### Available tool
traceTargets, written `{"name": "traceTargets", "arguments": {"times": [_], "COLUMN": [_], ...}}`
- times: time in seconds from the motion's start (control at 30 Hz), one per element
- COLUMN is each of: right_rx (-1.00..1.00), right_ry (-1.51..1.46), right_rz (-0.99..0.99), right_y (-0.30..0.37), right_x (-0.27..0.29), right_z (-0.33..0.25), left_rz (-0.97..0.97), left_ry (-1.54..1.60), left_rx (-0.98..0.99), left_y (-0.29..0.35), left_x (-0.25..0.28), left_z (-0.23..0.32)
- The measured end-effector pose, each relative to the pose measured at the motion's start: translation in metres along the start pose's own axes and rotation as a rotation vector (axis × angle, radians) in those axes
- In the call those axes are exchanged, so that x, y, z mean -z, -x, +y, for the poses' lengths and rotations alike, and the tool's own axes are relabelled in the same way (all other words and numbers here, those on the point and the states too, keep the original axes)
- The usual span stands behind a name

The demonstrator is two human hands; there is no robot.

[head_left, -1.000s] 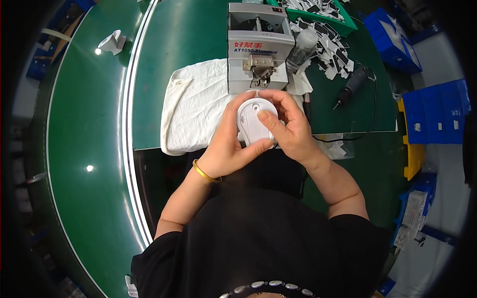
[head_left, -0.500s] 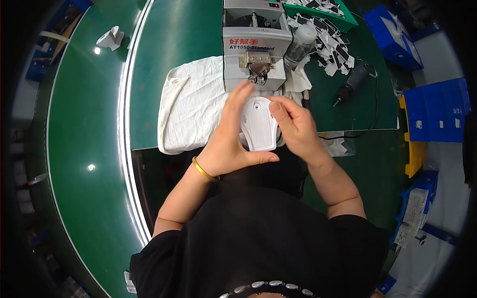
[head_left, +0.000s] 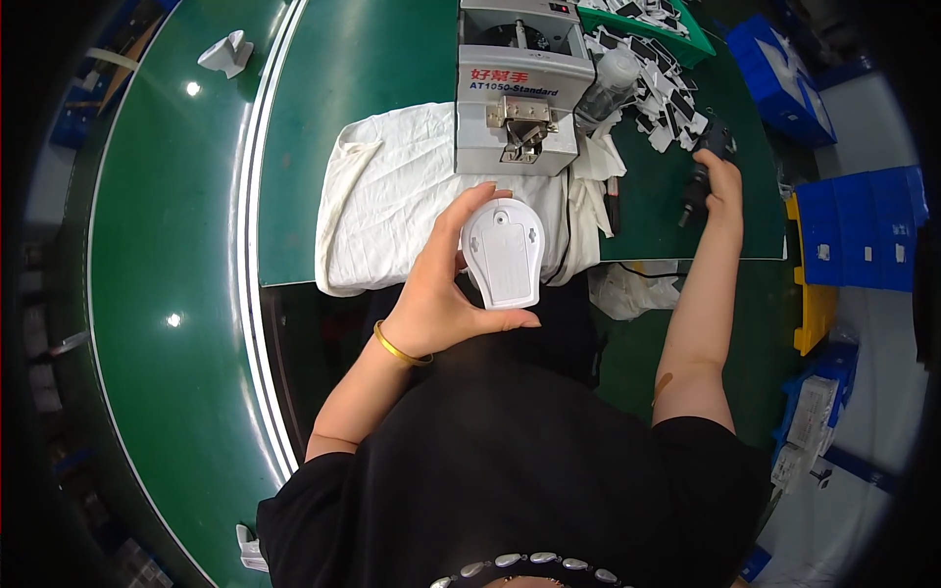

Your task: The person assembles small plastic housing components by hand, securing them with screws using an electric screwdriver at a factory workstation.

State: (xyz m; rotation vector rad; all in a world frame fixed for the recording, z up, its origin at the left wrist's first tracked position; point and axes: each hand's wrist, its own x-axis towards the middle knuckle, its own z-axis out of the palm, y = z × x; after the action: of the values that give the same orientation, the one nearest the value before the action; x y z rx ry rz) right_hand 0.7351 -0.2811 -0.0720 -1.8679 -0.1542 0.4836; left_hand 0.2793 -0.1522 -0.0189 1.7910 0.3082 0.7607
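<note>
A white plastic housing (head_left: 504,263), rounded at the top and narrower below, is held in my left hand (head_left: 431,294) above the table's near edge. Thumb and fingers grip it by opposite ends; a screw hole shows near its rounded end. Out to the right, my right hand (head_left: 722,183) is closed around a black electric screwdriver (head_left: 695,194) over the green table. The tool's tip points toward me. Beyond the housing stands a grey screw feeder (head_left: 520,118) with a metal outlet on its front.
A folded white cloth (head_left: 392,186) lies left of and under the feeder. Right of it are a clear bottle (head_left: 610,83), a heap of white and black parts (head_left: 662,93) and a green bin (head_left: 694,39). Blue bins (head_left: 863,235) stand far right. A conveyor (head_left: 167,265) runs along the left.
My right hand has left the housing and reached right, taking hold of the electric screwdriver. My left hand keeps the housing, now slightly lower. The view has shifted a little.
</note>
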Motion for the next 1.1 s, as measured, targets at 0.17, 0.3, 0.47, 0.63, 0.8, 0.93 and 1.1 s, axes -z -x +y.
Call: {"name": "traceTargets", "arguments": {"times": [0.17,0.3,0.47,0.63,0.8,0.93,1.1], "right_rx": [0.058,0.428,0.816,0.786,0.796,1.031,0.876], "right_ry": [-0.740,-0.921,-0.674,-0.505,0.142,-0.131,-0.480], "right_rz": [-0.533,-0.798,-0.784,-0.595,-0.384,-0.494,-0.641], "right_y": [0.047,0.141,0.182,0.237,0.251,0.225,0.214], "right_x": [0.009,-0.048,-0.111,-0.151,-0.150,-0.167,-0.171], "right_z": [-0.025,-0.098,-0.138,-0.162,-0.182,-0.173,-0.150], "left_rz": [-0.019,0.017,0.012,0.001,0.001,0.059,0.094], "left_ry": [0.050,0.122,-0.278,-0.506,-0.596,-0.562,-0.532], "left_rx": [0.028,0.102,0.000,-0.122,-0.184,-0.227,-0.242], "left_y": [0.001,0.008,0.009,0.024,0.035,0.039,0.042], "left_x": [0.005,0.003,0.007,0.001,-0.003,-0.009,-0.013], "left_z": [-0.002,-0.014,-0.014,-0.035,-0.048,-0.055,-0.058]}}
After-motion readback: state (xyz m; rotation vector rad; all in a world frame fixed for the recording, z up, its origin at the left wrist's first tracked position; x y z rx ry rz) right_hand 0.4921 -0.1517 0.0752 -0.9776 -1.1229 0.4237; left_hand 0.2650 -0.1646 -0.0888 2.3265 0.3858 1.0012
